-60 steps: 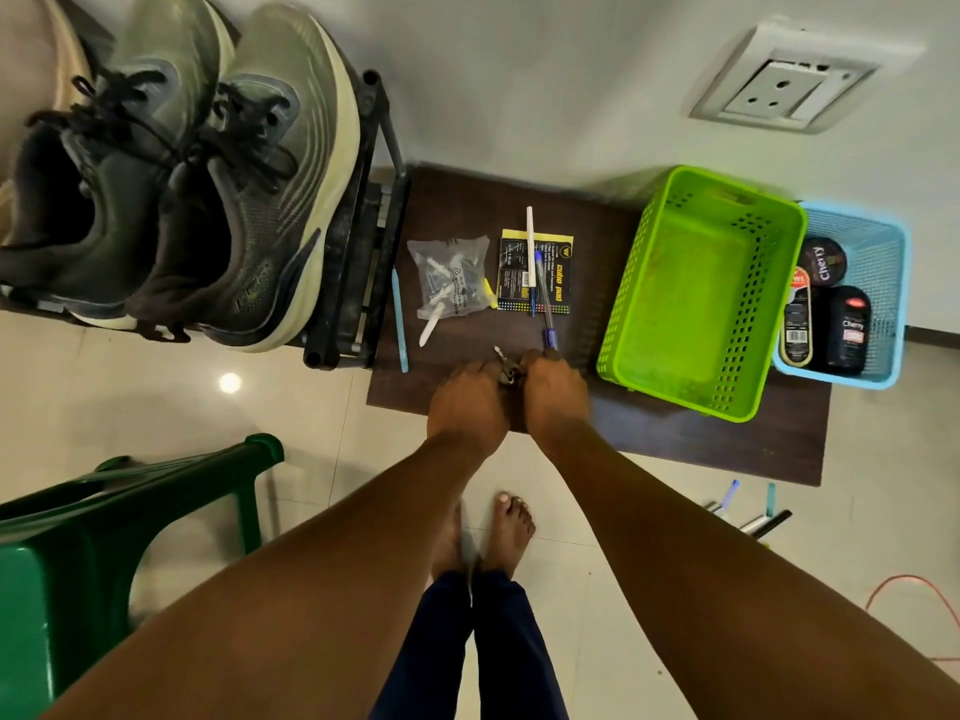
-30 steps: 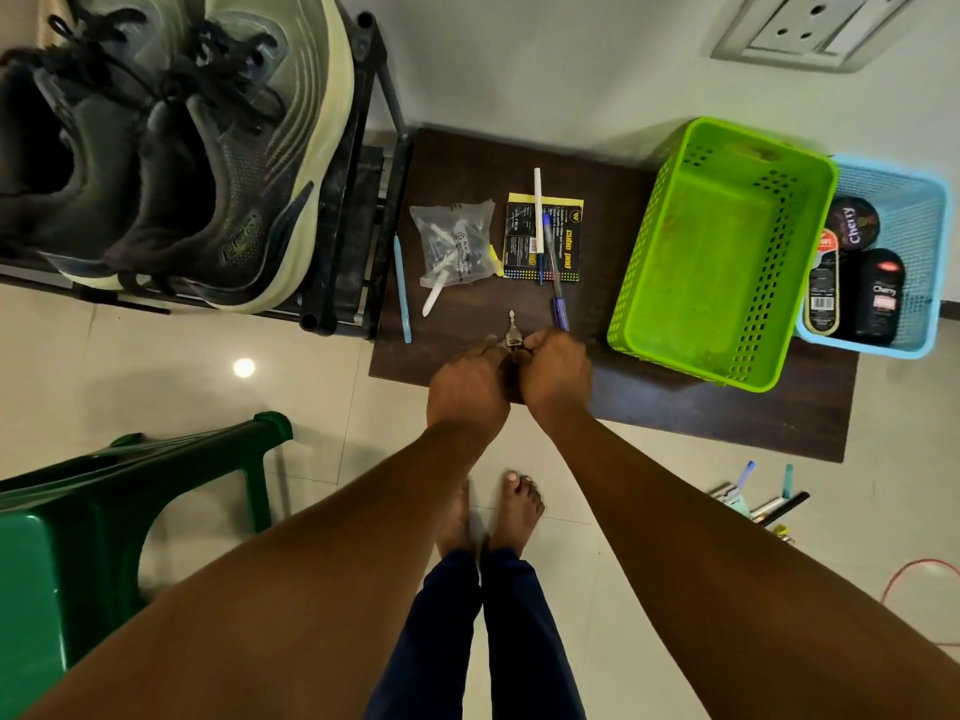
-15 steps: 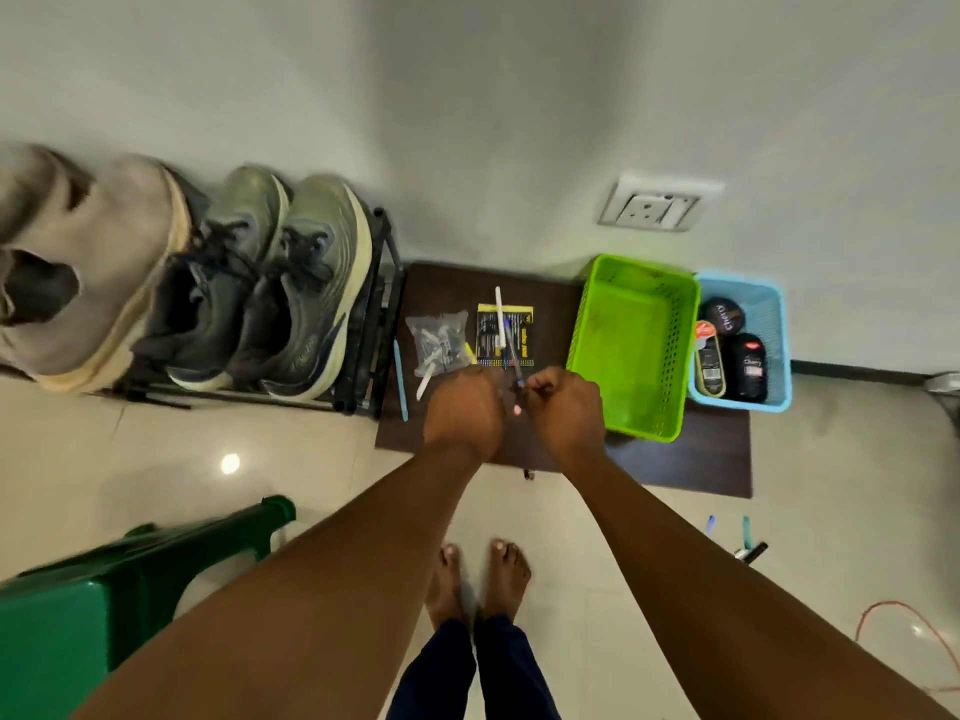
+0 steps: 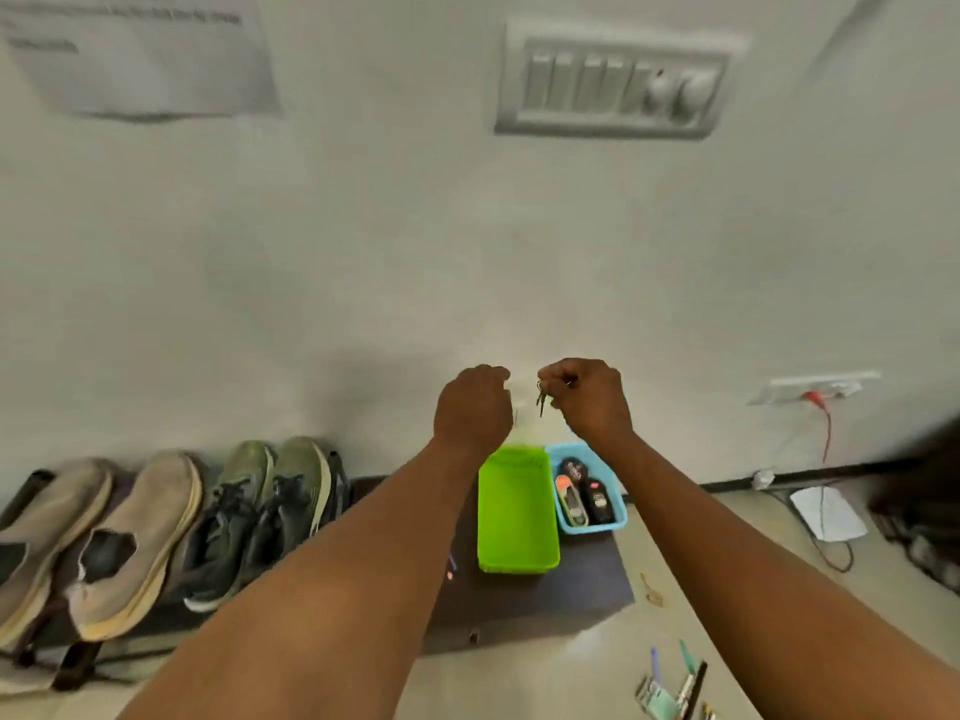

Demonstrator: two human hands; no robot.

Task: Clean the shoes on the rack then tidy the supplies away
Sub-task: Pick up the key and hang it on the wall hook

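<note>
1. Four shoes on the rack (image 4: 78,662) at lower left: two beige slip-ons (image 4: 132,543) and two grey-green sneakers (image 4: 260,517), side by side.
2. Two baskets on the dark board (image 4: 571,589) at lower centre: one green basket (image 4: 517,511), bare inside, and one blue basket (image 4: 566,527) touching its right side, with what look like three polish containers (image 4: 584,493) in it; too blurry for labels.
3. Two hands, both raised in front of the wall at mid frame. Right hand (image 4: 589,400) pinched tight around a small bunch of keys (image 4: 542,397) dangling from the fingers. Left hand (image 4: 475,407) curled narrow just beside it, not touching; can't tell if anything is in it.
4. Versus half a second ago: view tipped way up, so a switch panel (image 4: 613,85) and a paper notice (image 4: 140,54) now at the top. Hands lifted off the board and slightly parted. Pens and little bag from before now hidden behind the left forearm.
5. Shoes well apart from both hands, down and left of them; baskets directly below the hands.
6. A few pens (image 4: 675,683) loose on the floor, bottom right.
</note>
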